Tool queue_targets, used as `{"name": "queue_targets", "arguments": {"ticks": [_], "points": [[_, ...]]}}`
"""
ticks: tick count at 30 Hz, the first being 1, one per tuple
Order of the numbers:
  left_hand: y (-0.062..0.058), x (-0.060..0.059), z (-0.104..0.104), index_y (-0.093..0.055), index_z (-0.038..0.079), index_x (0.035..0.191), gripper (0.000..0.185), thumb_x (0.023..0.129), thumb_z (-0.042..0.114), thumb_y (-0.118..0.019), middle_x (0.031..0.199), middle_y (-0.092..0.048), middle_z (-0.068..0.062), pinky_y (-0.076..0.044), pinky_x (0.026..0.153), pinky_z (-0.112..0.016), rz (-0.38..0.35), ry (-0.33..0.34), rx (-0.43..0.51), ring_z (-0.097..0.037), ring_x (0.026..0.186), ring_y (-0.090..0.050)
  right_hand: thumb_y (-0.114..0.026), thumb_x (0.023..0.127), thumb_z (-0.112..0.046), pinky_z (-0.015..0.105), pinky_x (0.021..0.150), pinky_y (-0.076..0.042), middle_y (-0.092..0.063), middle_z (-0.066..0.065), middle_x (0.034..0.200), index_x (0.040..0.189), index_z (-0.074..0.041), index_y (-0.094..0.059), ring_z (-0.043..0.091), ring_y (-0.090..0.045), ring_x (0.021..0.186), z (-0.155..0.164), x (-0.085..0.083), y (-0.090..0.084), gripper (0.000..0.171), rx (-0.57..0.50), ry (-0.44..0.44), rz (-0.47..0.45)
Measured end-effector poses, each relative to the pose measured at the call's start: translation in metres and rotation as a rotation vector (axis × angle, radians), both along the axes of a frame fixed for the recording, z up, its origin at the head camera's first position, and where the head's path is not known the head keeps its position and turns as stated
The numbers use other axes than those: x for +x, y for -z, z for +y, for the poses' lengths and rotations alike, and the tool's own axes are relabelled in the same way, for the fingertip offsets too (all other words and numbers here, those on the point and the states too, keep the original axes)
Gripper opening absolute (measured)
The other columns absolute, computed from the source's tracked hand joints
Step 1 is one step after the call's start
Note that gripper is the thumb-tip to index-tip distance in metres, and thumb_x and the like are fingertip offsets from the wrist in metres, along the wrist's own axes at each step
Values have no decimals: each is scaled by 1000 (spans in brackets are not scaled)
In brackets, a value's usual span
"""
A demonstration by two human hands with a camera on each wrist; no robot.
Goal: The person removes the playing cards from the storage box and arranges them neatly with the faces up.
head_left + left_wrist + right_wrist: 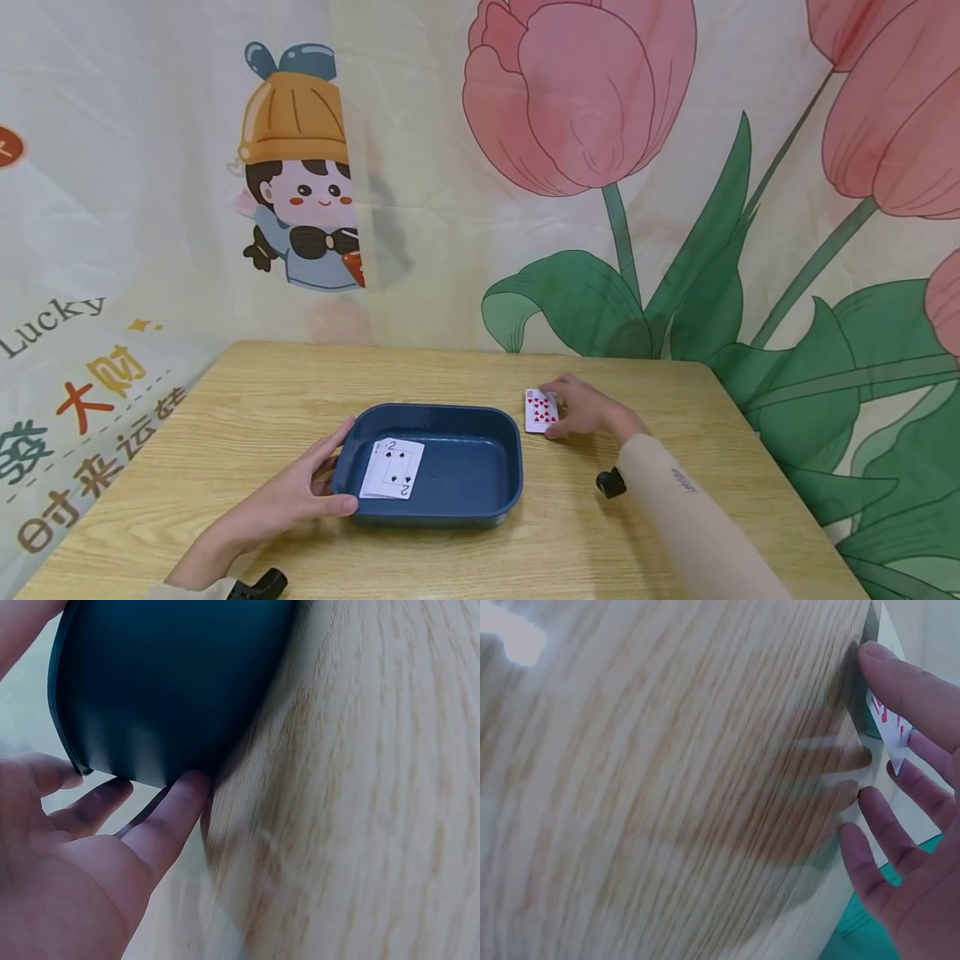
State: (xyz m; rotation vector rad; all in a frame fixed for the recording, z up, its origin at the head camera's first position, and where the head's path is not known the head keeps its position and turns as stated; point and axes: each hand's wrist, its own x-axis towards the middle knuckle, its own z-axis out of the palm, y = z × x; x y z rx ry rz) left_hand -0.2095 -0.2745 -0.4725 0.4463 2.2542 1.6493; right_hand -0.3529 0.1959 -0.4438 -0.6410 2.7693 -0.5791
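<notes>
A dark blue rectangular tray [465,467] sits on the table, with a few overlapping playing cards [393,468] at its left end, a two of spades face up on top. My left hand [300,483] holds the tray's left end, thumb at the near corner and fingers along the side; in the left wrist view, fingertips [191,784] press against the wall. Right of the tray, my right hand [588,408] pinches a ten of hearts playing card [540,411] between thumb and fingers. The right wrist view shows this card [885,712] edge-on and tilted.
The wooden table [300,375] ends in front of a printed cloth backdrop [420,167] with tulips and a cartoon figure. Black wrist devices show by the right wrist [611,482] and the left wrist [262,586].
</notes>
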Motion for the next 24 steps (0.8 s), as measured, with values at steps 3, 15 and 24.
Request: {"name": "queue_targets", "arguments": {"ticks": [3, 15, 24], "points": [[0, 0, 0, -5, 23, 173, 110, 95, 15, -82, 175, -6, -24, -49, 100, -17, 4, -8, -9, -50, 151, -32, -88, 90, -30, 55, 115, -43, -49, 15, 154, 157, -10, -52, 34, -49, 135, -6, 0, -1, 79, 38, 7, 2], [1, -1, 0, -3, 21, 173, 110, 95, 14, -81, 174, -7, -25, -51, 100, -20, 4, 1, 1, -50, 149, -35, -88, 89, -36, 59, 114, -43, -46, 7, 156, 157, -20, -54, 35, -42, 139, -16, -6, -2, 78, 112, 59, -45], [3, -2, 0, -4, 19, 173, 109, 95, 13, -81, 174, -8, -25, -50, 100, -18, 21, 0, 5, -51, 149, -34, -89, 88, -36, 57, 113, -43, -45, 7, 153, 157, -19, -54, 34, -41, 136, -12, -9, 0, 79, 93, 38, -56]]}}
